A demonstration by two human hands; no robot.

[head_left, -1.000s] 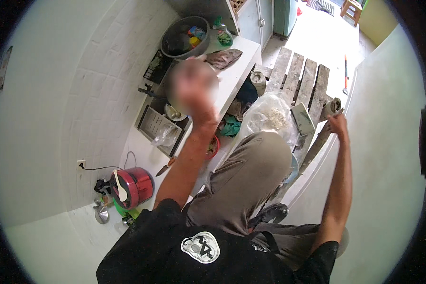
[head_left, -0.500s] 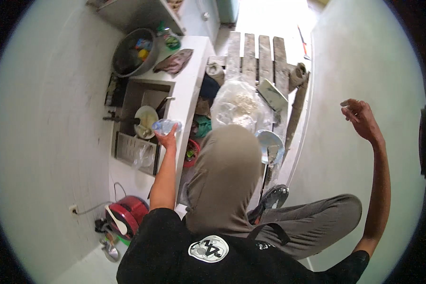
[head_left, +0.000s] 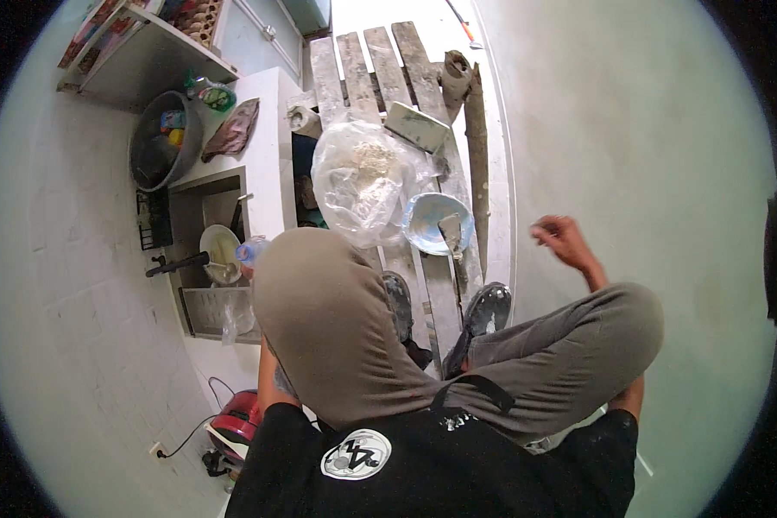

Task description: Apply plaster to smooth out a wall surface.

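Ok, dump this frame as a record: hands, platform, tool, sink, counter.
Left hand: mostly hidden behind the knee, at a clear bottle; grip can't be told
Right hand: in front of the pale wall, fingers loosely bent, nothing visible in it
Platform: wooden slats; clear bag with pale powder, light-blue bowl, flat board
Tool: flat blade over the bowl, handle past its rim
Sink: pale round dish
Counter: crumpled cloth, grey basin

Rough Wood, Shiny Plastic

My trousers (head_left: 337, 311) are matt cloth. I see thin, crinkled, glossy plastic in the bag (head_left: 332, 173), clear smooth plastic in the bottle (head_left: 250, 250), rough wood in the planks (head_left: 326, 73), dull metal in the sink (head_left: 186, 211), and a smooth worktop (head_left: 268, 112).
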